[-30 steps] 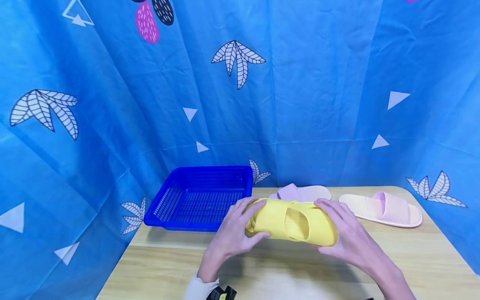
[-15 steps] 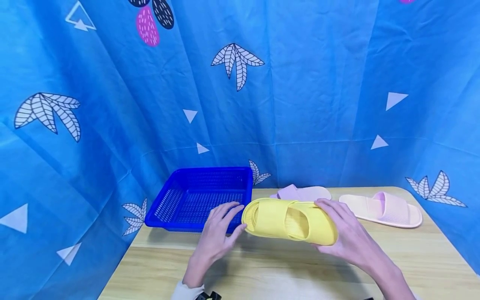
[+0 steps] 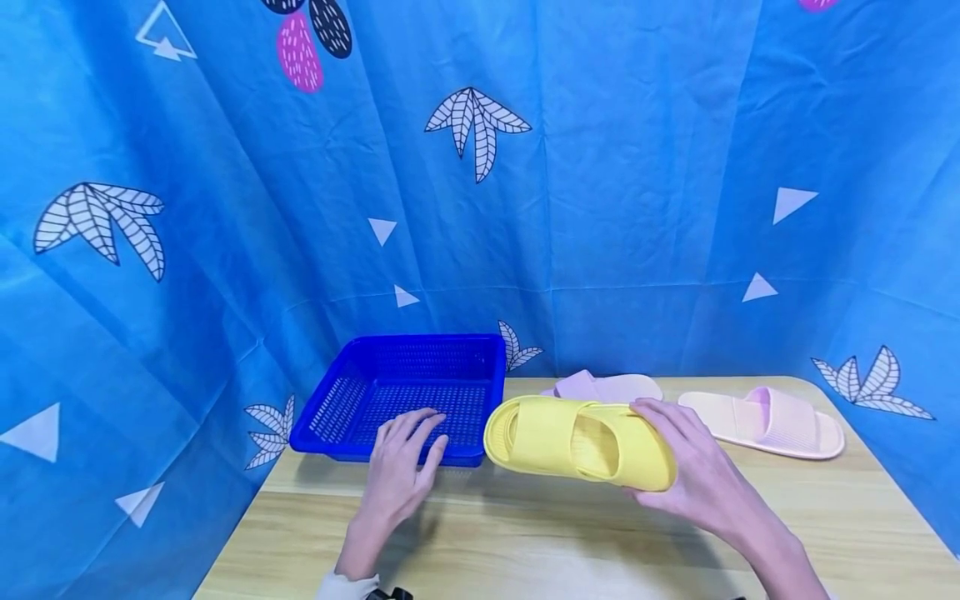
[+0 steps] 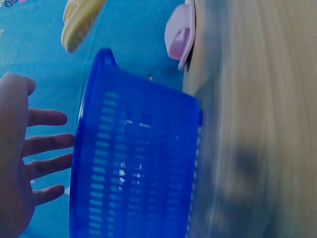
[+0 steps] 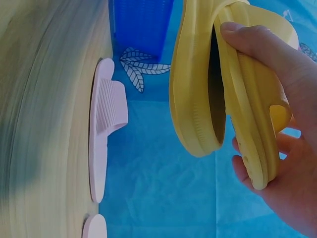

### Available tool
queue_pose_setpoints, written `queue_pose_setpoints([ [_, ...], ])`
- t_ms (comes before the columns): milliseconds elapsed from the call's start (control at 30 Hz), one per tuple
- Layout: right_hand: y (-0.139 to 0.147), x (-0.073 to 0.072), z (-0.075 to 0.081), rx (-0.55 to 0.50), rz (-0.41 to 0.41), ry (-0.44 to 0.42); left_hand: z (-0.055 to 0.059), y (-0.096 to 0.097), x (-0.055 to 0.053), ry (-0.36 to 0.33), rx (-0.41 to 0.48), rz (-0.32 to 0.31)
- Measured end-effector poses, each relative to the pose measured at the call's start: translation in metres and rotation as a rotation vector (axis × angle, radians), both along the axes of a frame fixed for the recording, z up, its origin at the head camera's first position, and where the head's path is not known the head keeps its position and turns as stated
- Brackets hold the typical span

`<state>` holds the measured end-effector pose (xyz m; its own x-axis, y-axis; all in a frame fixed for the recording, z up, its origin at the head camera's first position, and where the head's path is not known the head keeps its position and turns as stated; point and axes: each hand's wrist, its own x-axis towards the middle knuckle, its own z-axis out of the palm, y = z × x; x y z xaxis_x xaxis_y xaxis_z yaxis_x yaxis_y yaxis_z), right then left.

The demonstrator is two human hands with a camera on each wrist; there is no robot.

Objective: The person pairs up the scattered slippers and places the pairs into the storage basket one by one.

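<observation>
Slippers [image 3: 546,437], yel., ptly behind R hand [image 3: 697,467]

Left arm: pale sleeve [image 3: 343,587], whitish with a faint grey cast, plain cloth, soft slightly uneven cuff edge ending around the wrist. Next to the cuff, black wrist gear [image 3: 392,594]: blocky, lumpy outline, cut by the lower frame edge; detail too small to read. Left hand [image 3: 399,475] bare, fingers slim, tips rounded. Right hand [image 3: 693,467] likewise bare, slender fingers, narrow wrist, longer stretch of uncovered forearm. Pale sliver of right sleeve [image 3: 832,596] at bottom edge. Small dark piece [image 3: 739,597] beside right forearm, mostly cropped; shape unclear.
</observation>
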<state>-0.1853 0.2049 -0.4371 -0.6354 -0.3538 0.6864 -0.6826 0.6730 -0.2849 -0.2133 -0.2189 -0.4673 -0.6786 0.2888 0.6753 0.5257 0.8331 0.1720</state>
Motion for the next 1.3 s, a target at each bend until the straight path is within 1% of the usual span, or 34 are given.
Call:
queue_pose_setpoints([
  [167,0.0,0.0,0.0,0.002,0.009,0.008,-0.003,-0.015,0.001,0.008,0.012,0.035],
  [367,0.001,-0.001,0.001,0.004,0.012,0.021,-0.009,-0.028,0.0,-0.013,0.015,0.084],
  [700,0.006,0.0,0.002,0.0,-0.005,0.02,-0.02,-0.05,-0.003,0.034,0.041,0.156],
  [1033,0.008,-0.001,0.001,0.001,-0.007,0.035,-0.034,-0.071,-0.006,0.036,0.055,0.196],
  [1133,0.009,-0.002,0.001,0.004,-0.008,0.04,-0.036,-0.076,-0.007,0.035,0.051,0.198],
  [1300,0.009,-0.003,0.002,0.006,-0.004,0.041,-0.036,-0.082,-0.007,0.009,0.015,0.199],
])
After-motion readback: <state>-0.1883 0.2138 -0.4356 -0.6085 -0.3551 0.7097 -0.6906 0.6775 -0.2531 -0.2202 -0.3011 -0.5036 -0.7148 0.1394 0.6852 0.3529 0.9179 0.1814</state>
